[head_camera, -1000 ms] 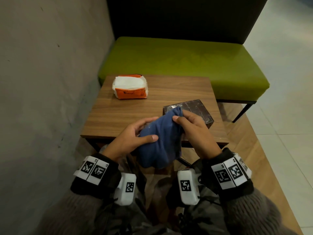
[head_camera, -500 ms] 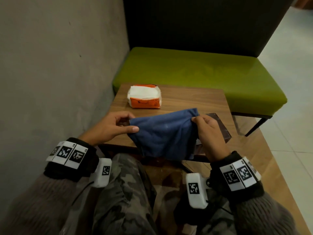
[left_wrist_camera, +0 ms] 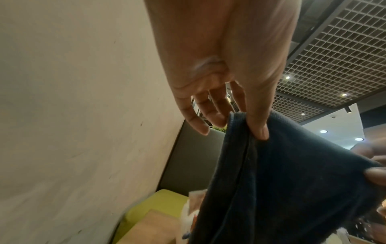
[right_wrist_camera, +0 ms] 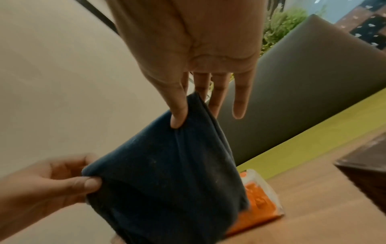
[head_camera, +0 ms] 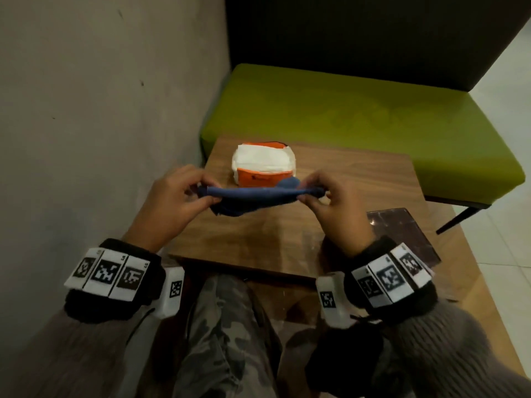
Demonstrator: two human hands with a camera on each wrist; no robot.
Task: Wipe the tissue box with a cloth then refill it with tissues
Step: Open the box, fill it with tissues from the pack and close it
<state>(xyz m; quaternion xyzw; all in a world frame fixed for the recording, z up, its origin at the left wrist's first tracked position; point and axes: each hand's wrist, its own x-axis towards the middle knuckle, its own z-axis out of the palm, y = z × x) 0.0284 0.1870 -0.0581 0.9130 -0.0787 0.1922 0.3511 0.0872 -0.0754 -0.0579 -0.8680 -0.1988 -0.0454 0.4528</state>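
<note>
On our left a plain wall [head_camera: 100, 110] runs close beside the counter [head_camera: 287, 234], where our left hand [head_camera: 172, 202] has its grip pinched on one end of the blue cloth [head_camera: 253, 196]. Our right hand [head_camera: 336, 208] pinches the other end, holding it taut above the counter before the tissue pack [head_camera: 263, 163]. The dark tissue box [head_camera: 402, 231] sits at the counter's right edge; only the wrist views show thumbs pressed into cloth.

Matt blue knit cloth [head_camera: 253, 196] at frame centre; glossy plastic wrap on the tissue pack [head_camera: 263, 165] just above; wood-grain table [head_camera: 287, 234], faint sheen; dark glossy tissue box [head_camera: 402, 231] lower right; matt green upholstered bench [head_camera: 359, 119] upper right.
</note>
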